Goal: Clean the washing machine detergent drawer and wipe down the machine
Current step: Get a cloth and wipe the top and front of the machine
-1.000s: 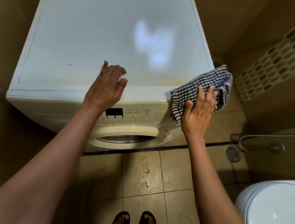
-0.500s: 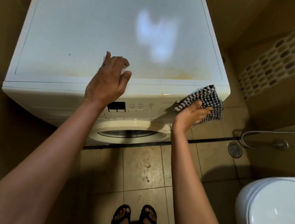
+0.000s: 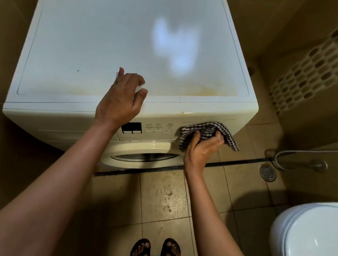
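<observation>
Black-and-white cloth (image 3: 208,132): bunched in your right hand (image 3: 201,149), fingers curled round it, pressed on the control panel (image 3: 157,126) at its 3 o'clock end.
Left hand (image 3: 120,98): loose, holding nothing, resting on the washing machine (image 3: 111,35) top's front edge.
Progress: front wipe underway, I'd say. The yellowish stain (image 3: 211,90) at 5 o'clock on top is left to do. Drawer: can't tell.

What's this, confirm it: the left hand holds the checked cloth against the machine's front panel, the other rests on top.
Wrong hand. In the head view the right hand holds the checked cloth against the machine's front panel; the left hand rests on top.
</observation>
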Motion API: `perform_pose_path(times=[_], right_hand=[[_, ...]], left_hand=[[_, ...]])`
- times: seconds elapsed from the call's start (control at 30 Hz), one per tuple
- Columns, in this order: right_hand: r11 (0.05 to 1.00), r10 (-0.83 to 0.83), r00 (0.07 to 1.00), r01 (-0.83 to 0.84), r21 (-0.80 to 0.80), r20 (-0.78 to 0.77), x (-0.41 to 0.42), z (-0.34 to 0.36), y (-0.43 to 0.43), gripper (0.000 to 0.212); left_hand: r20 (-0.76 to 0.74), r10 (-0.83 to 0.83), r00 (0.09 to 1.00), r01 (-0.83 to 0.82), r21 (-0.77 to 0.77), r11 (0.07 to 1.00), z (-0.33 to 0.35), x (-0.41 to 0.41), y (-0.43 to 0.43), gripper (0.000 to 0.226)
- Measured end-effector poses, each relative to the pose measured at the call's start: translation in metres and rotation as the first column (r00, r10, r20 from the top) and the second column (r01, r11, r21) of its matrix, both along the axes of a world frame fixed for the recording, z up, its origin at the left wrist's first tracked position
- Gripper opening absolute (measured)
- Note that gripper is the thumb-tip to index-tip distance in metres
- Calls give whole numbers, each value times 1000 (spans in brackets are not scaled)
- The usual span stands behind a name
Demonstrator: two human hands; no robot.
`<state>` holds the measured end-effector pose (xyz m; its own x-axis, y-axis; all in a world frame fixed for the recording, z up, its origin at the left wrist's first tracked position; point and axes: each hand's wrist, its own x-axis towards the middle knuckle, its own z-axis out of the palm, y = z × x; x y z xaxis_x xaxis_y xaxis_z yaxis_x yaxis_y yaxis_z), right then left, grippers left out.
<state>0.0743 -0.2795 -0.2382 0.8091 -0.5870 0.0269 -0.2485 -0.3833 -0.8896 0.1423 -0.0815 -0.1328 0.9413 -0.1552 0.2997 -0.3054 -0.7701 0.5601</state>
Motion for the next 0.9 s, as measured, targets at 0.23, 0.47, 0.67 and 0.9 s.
perform_pose_path(times=[0.23, 0.47, 0.67, 0.9], right_hand=[[828, -327, 943, 319, 461, -66, 12, 21, 24, 40], [800, -333, 932, 360, 481, -144, 7, 28, 32, 42], [863, -169, 972, 227, 452, -166, 3, 47, 73, 47], [982, 185, 937, -184, 31, -298, -21, 41, 130, 52]], left_hand=[[-5, 1, 1000, -1, -4, 1000, 0, -1, 1, 21], [1, 4, 1000, -4, -6, 1000, -1, 0, 0, 22], [-36, 20, 999, -20, -3, 1000, -3, 2, 1, 23], [-27, 16, 1000, -17, -8, 1000, -4, 2, 1, 23]])
